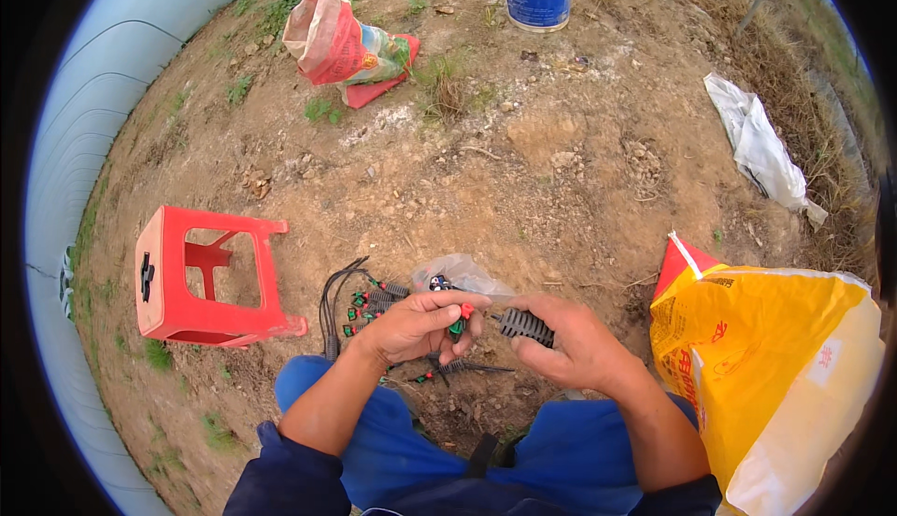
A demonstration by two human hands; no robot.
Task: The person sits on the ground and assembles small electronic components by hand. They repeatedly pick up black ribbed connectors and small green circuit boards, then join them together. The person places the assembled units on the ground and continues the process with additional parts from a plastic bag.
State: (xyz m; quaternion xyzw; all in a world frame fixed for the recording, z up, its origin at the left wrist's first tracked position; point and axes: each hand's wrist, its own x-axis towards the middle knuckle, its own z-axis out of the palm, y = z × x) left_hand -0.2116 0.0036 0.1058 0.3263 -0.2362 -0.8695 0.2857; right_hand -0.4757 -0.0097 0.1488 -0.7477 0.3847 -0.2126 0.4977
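My left hand (420, 327), in front of my knees, is closed with a small red-and-green plastic sprinkler nozzle (458, 325) between thumb and fingers. Just right of it, my right hand (581, 346) grips a dark grey ribbed cylinder (526, 326) by thumb and fingers. The cylinder's left end points at the nozzle, and whether the two touch I cannot tell. On the soil beyond my left hand lie several similar green-and-red nozzles with grey ribbed pieces (377, 301) and thin black tubes (327, 311). Part of this pile is hidden behind my hands.
A transparent plastic bag (472, 273) lies beyond my hands. To the left a red plastic stool (163, 273) rests on its side. At right stands a yellow sack (747, 339). Farther off are a red-and-white sack (332, 49), a bucket (539, 2) and a white sheet (757, 138).
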